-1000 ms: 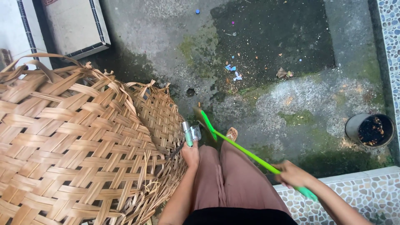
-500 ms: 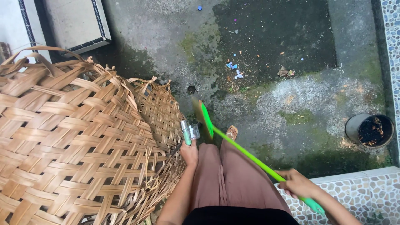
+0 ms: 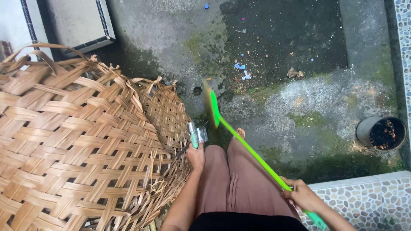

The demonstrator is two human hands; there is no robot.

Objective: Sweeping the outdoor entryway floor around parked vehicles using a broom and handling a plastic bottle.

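The person wears loose dusty-pink trousers [image 3: 231, 184] gathered in soft folds, with a black top [image 3: 244, 222] showing at the waist. Both forearms are bare, no sleeves. One foot wears what may be a tan sandal [image 3: 240, 133].

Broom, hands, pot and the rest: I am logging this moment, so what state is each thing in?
Broom: tilted, head on the ground.
Right hand: closed around the broom handle.
Left hand: gripping a green and clear object, upright.
Woven basket: frayed at its rim.
Grey pot: upright, open, dark contents inside.
Litter scraps: scattered on the wet concrete.
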